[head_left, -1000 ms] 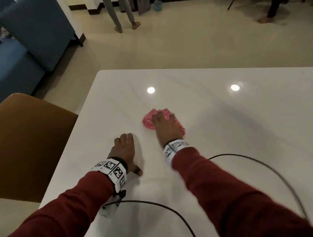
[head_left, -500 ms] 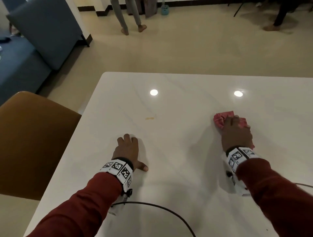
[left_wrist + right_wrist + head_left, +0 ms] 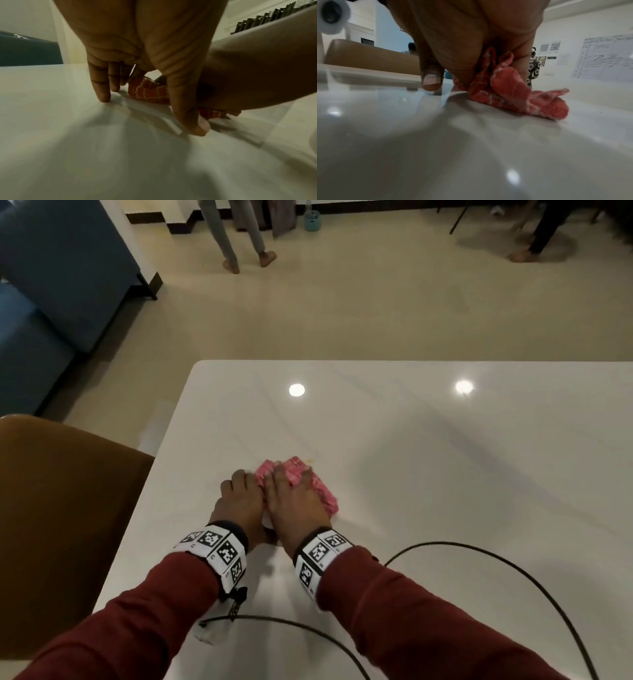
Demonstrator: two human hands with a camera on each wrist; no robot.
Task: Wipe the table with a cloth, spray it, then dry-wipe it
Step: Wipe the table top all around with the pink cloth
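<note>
Half a second ago my right hand (image 3: 294,501) had the cloth (image 3: 301,477) out in the right half of the frame, well apart from my left; now it has swept back to centre and sits right beside my left hand (image 3: 239,501), the two touching along their inner edges.

At the far left of the head view a brown chair (image 3: 58,525) stands against the desk (image 3: 462,474) edge, with a blue sofa (image 3: 44,313) in the upper left. My left hand lies spread on the white desk, fingers (image 3: 101,88) straight and tips pressing the surface, thumb down beside the cloth; it grips nothing. Just right of it, my right hand presses down on the bunched pink cloth, fingers bent over it and a fold caught between them in the right wrist view (image 3: 505,86). The cloth lies on the desk a little below the frame's centre, its far edge sticking out beyond my knuckles. A small yellowish mark (image 3: 310,459) sits on the desk just past the cloth. Lower right, a black cable (image 3: 513,570) loops across the desk. Along the top edge, people's legs (image 3: 236,237) stand on the floor.
</note>
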